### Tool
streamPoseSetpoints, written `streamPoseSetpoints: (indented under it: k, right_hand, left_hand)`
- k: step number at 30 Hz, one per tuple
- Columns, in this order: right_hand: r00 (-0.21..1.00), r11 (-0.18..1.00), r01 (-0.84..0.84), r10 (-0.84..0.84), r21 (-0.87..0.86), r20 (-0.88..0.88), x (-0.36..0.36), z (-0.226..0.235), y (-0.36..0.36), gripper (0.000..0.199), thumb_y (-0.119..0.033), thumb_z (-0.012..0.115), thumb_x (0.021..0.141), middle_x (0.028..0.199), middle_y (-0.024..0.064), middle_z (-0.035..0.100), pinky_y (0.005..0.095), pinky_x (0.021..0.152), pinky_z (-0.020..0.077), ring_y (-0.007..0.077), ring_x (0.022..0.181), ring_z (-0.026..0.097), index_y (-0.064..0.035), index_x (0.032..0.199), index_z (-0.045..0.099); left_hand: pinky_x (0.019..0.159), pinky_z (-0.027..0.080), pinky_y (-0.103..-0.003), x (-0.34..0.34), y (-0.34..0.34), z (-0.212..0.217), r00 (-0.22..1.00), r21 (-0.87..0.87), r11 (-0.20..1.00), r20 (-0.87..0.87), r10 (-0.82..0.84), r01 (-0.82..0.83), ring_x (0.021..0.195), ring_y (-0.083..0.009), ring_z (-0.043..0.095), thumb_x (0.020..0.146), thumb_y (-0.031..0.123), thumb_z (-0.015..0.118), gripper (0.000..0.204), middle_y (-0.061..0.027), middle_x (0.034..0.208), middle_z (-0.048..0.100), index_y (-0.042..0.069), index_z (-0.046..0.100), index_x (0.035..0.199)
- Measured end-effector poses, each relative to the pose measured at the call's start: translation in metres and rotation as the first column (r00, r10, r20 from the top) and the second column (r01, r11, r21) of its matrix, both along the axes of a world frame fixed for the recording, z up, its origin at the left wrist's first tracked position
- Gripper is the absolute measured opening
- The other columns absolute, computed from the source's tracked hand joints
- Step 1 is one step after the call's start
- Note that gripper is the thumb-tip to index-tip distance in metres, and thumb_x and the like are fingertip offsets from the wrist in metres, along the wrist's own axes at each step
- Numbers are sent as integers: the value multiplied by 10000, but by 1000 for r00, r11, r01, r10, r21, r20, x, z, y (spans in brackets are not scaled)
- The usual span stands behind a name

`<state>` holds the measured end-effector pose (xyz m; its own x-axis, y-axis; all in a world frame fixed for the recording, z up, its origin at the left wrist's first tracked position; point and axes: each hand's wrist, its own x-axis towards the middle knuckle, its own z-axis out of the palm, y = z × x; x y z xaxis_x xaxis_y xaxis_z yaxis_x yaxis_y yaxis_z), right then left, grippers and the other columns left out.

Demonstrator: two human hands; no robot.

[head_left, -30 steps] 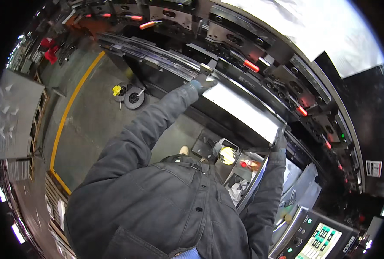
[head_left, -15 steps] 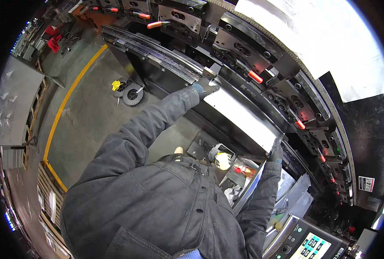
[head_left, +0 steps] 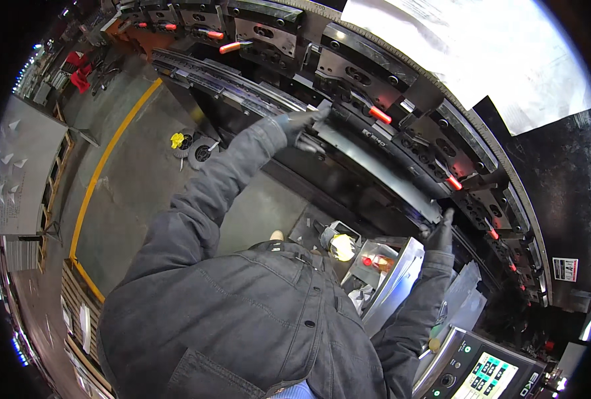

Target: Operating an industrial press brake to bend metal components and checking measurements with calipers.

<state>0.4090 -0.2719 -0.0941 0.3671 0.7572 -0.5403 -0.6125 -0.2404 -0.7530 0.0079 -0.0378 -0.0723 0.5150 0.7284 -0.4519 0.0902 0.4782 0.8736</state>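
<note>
A long, narrow piece of sheet metal (head_left: 382,170) lies along the front of a bending machine, under its upper clamps. My left hand (head_left: 302,128), in a dark glove, grips the far-left end, its fingers slightly blurred. At the opposite end my right hand (head_left: 440,234), also gloved, holds the near corner with fingers pointing up and thumb side hard to make out. The sheet looks tilted, its face showing as a thin grey band. Its rear edge is hidden against the machine's tooling.
Clamps with red-orange handles (head_left: 380,115) line the machine above the sheet. White paper (head_left: 468,53) covers part of its upper front. An open drawer (head_left: 402,272) and a control panel (head_left: 481,376) stand by my right arm. Black spools (head_left: 203,153) sit on the floor left.
The sheet has turned from a broad bright face to a narrower, darker one. My left hand has shifted a little up and left; my right hand has moved slightly right.
</note>
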Motion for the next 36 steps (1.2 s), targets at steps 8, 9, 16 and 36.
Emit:
streamPoseSetpoints:
  k: [8, 9, 16, 36]
  right_hand:
    - [989, 985, 150, -150, 86, -3, -9, -6, 0, 416, -437, 567, 838, 737, 110, 600, 184, 340, 409, 146, 453, 519, -67, 1023, 527]
    - [993, 987, 120, -120, 107, -14, -9, -5, 2, 403, -424, 564, 841, 741, 94, 599, 179, 342, 408, 141, 455, 518, -68, 1025, 528]
    - [994, 994, 112, -112, 12, -11, -10, 7, 17, 300, -309, 554, 851, 769, 60, 612, 166, 318, 359, 124, 426, 472, -66, 1025, 532]
    - [815, 990, 79, 2, -114, 580, -72, -2, -53, 355, -244, 508, 863, 867, 125, 567, 155, 452, 416, 128, 643, 546, 25, 1093, 490]
  left_hand:
    - [449, 558, -273, 1, 7, -12, 963, -331, 935, 181, 198, -130, 620, -267, 622, 751, 560, 598, 691, -254, 1165, 396, 65, 406, 1193]
    - [435, 552, -254, 4, 7, -12, 963, -327, 938, 194, 186, -116, 606, -259, 619, 753, 545, 603, 686, -247, 1144, 406, 63, 395, 1196]
    - [405, 537, -213, 12, 5, -11, 958, -283, 947, 195, 210, -150, 568, -257, 615, 775, 417, 628, 593, -213, 1072, 433, 21, 415, 1162]
    - [651, 485, -199, -18, -38, -47, 992, 470, 880, -129, -2, 63, 726, -144, 578, 841, 238, 566, 381, -102, 888, 600, -7, 491, 1122]
